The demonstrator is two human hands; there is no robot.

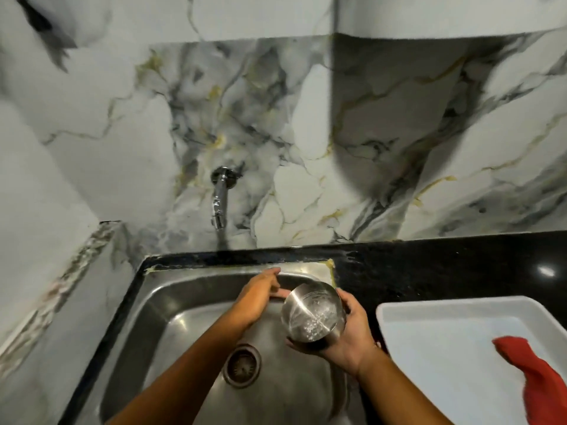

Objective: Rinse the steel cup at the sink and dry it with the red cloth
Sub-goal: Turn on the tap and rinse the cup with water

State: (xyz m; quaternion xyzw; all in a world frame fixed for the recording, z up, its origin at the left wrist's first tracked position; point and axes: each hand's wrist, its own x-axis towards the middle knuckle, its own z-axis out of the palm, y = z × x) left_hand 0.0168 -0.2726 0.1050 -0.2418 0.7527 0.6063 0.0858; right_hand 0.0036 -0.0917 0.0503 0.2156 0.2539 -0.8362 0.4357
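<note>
The steel cup is held over the right side of the steel sink, its mouth facing up at me, with a little water and bubbles inside. My right hand wraps around it from below and the right. Just left of the cup, my left hand hovers with fingers stretched toward the sink's back rim and nothing in it. The red cloth lies crumpled in a white tray on the counter at the right.
A chrome tap sticks out of the marble wall above the sink's back edge; no water stream is visible. The drain lies below my hands. Black counter surrounds the sink; a marble ledge rises at left.
</note>
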